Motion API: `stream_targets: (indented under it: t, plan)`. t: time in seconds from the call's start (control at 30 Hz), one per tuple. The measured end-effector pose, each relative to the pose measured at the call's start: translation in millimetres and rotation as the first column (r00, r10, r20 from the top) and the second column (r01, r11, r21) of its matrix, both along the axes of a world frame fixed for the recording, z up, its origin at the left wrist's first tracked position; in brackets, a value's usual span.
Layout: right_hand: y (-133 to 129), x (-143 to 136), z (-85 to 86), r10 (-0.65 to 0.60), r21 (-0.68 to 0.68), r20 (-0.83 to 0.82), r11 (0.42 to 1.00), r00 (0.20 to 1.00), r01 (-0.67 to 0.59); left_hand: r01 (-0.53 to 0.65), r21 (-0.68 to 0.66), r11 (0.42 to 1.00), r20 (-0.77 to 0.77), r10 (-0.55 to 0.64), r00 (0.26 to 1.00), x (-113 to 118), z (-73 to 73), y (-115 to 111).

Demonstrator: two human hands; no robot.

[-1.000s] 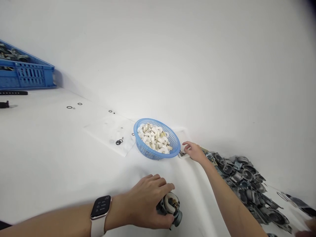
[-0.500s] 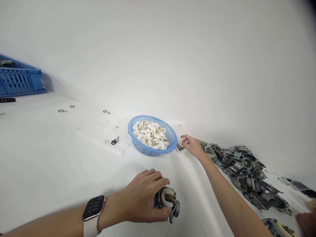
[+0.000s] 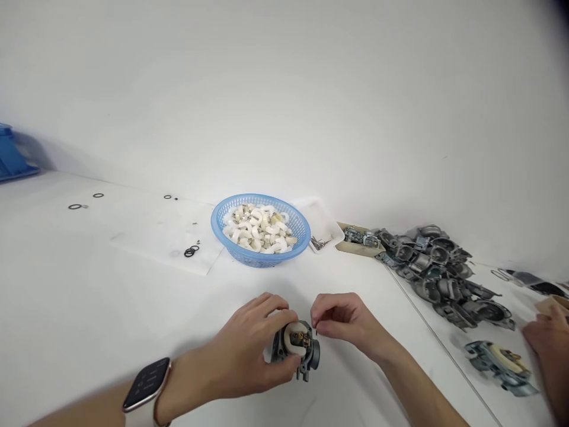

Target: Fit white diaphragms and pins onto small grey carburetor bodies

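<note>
- Head view: white tabletop (image 3: 89, 308) now sits squarer in frame than a second ago; the blue crate (image 3: 13, 160) has slid almost out at the far left edge, only a corner showing.
- Pile of grey metal housings (image 3: 440, 273) along the right side, more of it in view than before. One separate housing with a pale insert (image 3: 500, 362) lies nearer, just beside another person's hand (image 3: 549, 332) at the right edge.
- Blue basket (image 3: 260, 228) of white curved pieces stands mid-tabletop, untouched. Just right of it a shallow white tray (image 3: 322, 222) holding thin metal pins (image 3: 319, 242).
- Main change: right hand (image 3: 347, 323) has come back from that tray, where it reached half a second ago, and is now close beside the metal body. Thumb and forefinger pinched together on something very thin and dark, probably a pin; too small to be sure.
- Left hand (image 3: 249, 356), watch (image 3: 146, 382) on the wrist, stays wrapped around the small carburettor body (image 3: 299, 347), fingers curled over its top, holding it on the tabletop with the open face and white insert turned up toward the camera.
- Judgement: the fetch is done, and the pinched piece is poised at the body's exposed top.
- Black O-rings (image 3: 191, 251) lie on a clear sheet left of the basket; a few more (image 3: 75, 206) farther left.
</note>
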State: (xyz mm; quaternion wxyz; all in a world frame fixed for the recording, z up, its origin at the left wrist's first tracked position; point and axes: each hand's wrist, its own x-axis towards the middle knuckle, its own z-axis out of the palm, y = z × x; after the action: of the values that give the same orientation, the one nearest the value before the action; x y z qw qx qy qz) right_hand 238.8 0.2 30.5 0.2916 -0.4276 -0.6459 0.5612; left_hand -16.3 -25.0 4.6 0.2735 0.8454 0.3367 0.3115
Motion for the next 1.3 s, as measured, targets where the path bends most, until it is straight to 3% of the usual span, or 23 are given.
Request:
stream_targets:
  t: [0.23, 0.63, 1.3]
  plan:
    - [-4.2, -8.7, -18.1, -0.116, -0.179, -0.154, 0.980, 0.981, 0.088, -0.008, -0.131, 0.991, -0.046, 0.002, 0.999, 2.0, 4.0, -3.6]
    - [-10.8, -18.1, -14.5, -0.198, -0.248, -0.186, 0.957, 0.962, 0.149, -0.051, -0.139, 0.989, -0.102, 0.037, 0.994, 4.2, 5.9, -8.7]
    - [-10.7, -19.8, -11.5, -0.195, -0.347, -0.218, 0.931, 0.956, 0.111, -0.038, -0.213, 0.976, -0.100, 0.017, 0.995, 4.1, 11.0, -9.1]
